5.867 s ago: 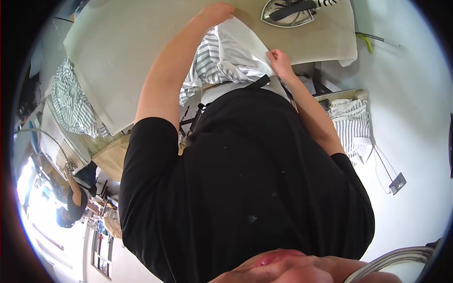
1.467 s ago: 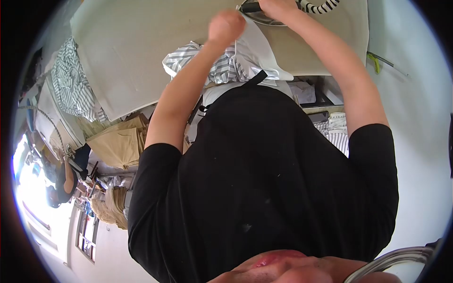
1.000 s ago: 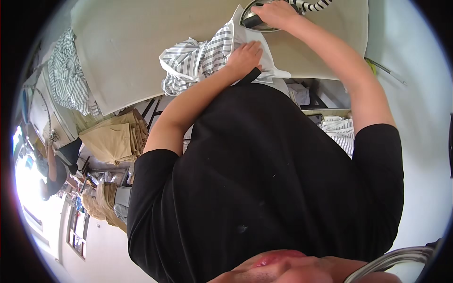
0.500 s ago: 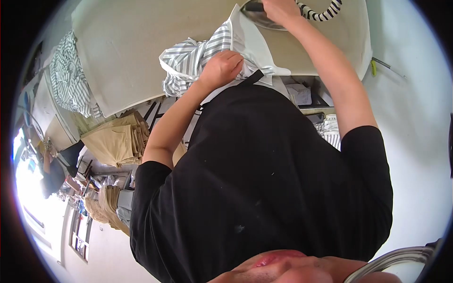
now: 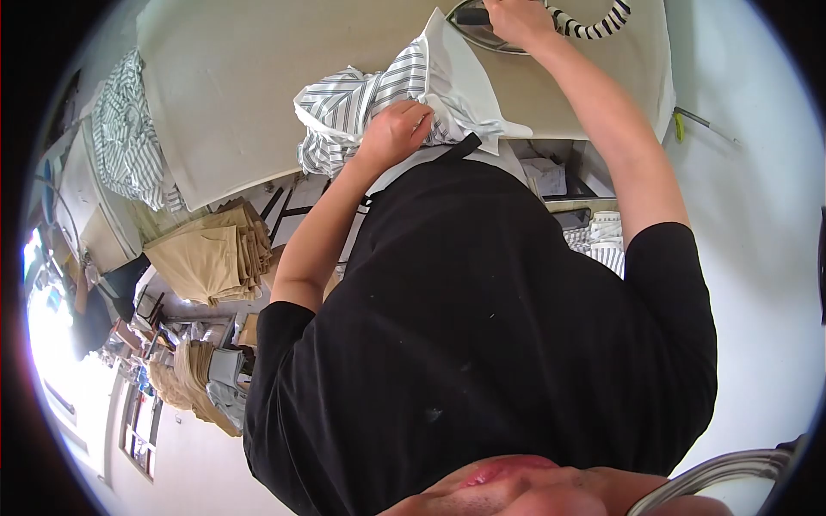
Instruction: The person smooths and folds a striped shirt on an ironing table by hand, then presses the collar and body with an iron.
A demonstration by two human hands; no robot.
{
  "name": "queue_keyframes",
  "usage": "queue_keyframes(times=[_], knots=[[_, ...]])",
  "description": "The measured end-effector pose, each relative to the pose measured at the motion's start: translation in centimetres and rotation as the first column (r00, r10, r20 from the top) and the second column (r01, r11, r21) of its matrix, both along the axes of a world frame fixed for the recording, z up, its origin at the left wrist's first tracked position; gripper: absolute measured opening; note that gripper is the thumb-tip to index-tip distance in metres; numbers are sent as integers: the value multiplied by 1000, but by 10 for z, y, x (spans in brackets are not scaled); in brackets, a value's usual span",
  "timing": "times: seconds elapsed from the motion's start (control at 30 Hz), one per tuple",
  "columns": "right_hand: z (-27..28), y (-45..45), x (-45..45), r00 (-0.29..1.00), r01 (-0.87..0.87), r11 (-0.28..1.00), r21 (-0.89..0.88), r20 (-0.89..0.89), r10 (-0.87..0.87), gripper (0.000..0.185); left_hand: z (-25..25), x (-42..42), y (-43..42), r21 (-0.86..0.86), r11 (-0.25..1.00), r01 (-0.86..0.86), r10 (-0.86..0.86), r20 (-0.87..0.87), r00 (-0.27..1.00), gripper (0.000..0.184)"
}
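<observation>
Drawn back toward eight o'clock since a second ago, when it lay spread on the cloth point(image 5: 340, 99), the left hand point(image 5: 397, 131) is now loosely curled. In the head view its fingers bend in beside the cloth's striped folds; whether they pinch any fabric cannot be told. The right hand point(image 5: 521, 23) was on the cloth's edge several seconds ago; now it is up at one o'clock, closed around the handle of the iron point(image 5: 471, 16). So the two hands have parted: one at the cloth, the other on the iron.

The cloth lies bunched at the near edge of the table point(image 5: 258, 86), just left of twelve o'clock, its white panel point(image 5: 463, 67) spread to the right of the stripes and rising to a point. The iron's tip is close to that point; whether they touch is unclear. From the iron, a striped hose point(image 5: 592, 29) curves off toward three o'clock.

At ten o'clock a striped heap point(image 5: 125, 142) hangs by the table's left side, with tan cloths point(image 5: 202, 258) stacked at nine. Folded striped fabric point(image 5: 607, 245) sits below the table's edge, toward two o'clock.
</observation>
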State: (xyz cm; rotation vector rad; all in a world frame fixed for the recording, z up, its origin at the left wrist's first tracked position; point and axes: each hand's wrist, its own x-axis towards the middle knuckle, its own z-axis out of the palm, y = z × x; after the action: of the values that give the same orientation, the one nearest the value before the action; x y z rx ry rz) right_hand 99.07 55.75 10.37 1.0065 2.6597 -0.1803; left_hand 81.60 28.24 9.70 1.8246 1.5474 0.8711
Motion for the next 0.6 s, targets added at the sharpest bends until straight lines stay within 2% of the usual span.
queue_keyframes(times=[0.1,0.17,0.33,0.37,0.4,0.43,0.5,0.6], knots=[[-11,7,-5,995,-93,995,40,-30,94,29,-5,7,12,2,1000,-6,6,2,1000,10],[-19,8,-10,977,-187,978,93,-90,195,27,-8,18,31,37,996,81,-79,-42,996,10],[-6,-4,-10,935,-328,945,16,-136,327,22,-2,37,54,4,977,212,-211,-66,975,12],[-13,-11,-2,945,-324,944,-65,-57,321,27,0,33,57,12,977,211,-209,-76,975,12],[-18,-15,7,948,-312,939,-147,23,319,44,-2,29,55,20,984,176,-174,-65,983,12],[-17,-16,17,947,-315,939,-141,20,321,44,-5,25,49,24,990,140,-139,-50,989,13],[-12,-17,47,989,-141,989,-43,-62,138,49,-10,12,39,32,995,99,-98,-38,994,14],[-12,-12,96,987,140,989,48,-91,-136,65,-16,-16,30,-103,975,-198,193,-56,980,18]])
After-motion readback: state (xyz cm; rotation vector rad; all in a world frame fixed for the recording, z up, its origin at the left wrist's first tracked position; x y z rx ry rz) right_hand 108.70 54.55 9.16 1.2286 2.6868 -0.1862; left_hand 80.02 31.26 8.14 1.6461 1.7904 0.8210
